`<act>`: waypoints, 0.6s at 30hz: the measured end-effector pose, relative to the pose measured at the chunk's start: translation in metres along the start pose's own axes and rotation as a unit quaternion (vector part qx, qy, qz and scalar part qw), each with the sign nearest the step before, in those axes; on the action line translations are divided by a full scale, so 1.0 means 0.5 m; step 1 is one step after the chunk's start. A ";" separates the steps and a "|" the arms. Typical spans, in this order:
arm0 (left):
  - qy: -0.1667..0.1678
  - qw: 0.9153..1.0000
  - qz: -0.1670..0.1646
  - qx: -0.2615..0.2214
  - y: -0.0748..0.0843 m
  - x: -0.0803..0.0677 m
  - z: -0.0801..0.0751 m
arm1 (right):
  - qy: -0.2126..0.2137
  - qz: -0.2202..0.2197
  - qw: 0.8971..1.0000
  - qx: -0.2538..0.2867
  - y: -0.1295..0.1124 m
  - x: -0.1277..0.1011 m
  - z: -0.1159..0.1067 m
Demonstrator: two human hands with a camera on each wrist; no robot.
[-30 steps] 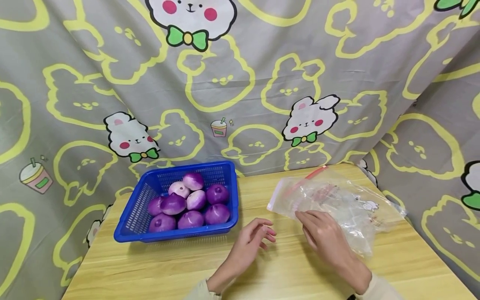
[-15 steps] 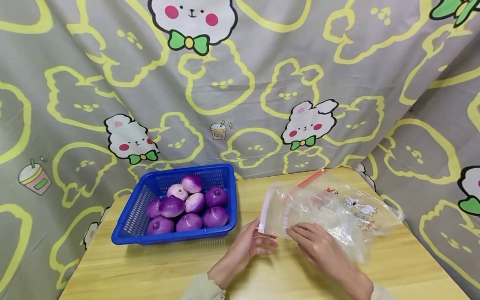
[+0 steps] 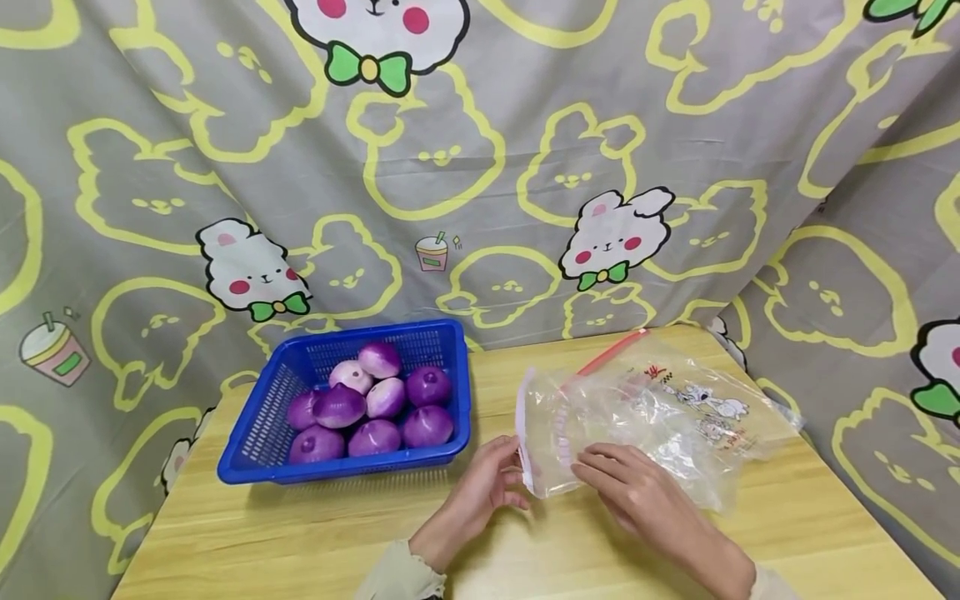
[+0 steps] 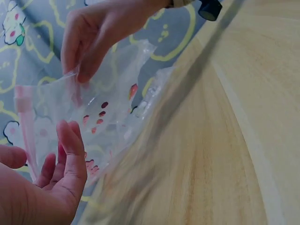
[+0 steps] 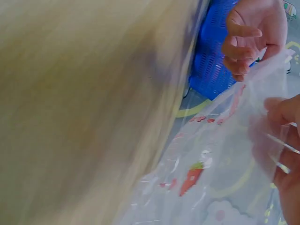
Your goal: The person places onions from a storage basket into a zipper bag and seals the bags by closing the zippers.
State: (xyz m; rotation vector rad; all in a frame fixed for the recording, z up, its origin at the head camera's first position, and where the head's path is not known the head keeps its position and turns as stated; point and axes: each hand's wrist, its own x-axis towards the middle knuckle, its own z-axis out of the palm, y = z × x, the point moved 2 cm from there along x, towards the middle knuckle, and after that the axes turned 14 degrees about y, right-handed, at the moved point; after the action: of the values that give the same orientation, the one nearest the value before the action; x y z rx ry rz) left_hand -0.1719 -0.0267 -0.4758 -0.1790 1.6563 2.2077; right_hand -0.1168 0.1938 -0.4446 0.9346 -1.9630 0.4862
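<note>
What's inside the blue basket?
Onions, purple to pale pink, piled up; nine show in the head view. Whatever lies beneath the pile in the blue basket is covered, so I can't tell.

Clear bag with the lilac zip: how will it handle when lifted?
The clear bag is probably floppy: it wrinkles beside the right hand. Likely light, since it looks thin and see-through. Perhaps slippery, given its glossy highlights.

You see a bright head view, glints on the clear bag [image 3: 663, 442] and onions [image 3: 374, 437], dimmer bluish wrist views, tabletop [image 5: 79, 103] blurred in your right one.
</note>
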 end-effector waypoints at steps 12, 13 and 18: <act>0.012 0.998 0.043 0.043 0.005 -0.036 0.012 | -0.094 0.113 0.989 -0.013 -0.036 0.082 -0.059; 0.012 0.998 0.050 0.047 0.006 -0.040 0.012 | -0.094 0.119 0.988 -0.013 -0.039 0.090 -0.059; -0.004 0.993 0.098 0.070 0.012 -0.063 0.019 | -0.113 0.119 0.986 -0.017 -0.055 0.120 -0.041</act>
State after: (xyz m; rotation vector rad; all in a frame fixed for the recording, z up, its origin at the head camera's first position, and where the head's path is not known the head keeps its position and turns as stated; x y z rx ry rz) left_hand -0.1440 -0.0262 -0.4575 0.0310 1.8885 2.2144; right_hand -0.1038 0.1640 -0.3833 0.7642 -2.2971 0.4952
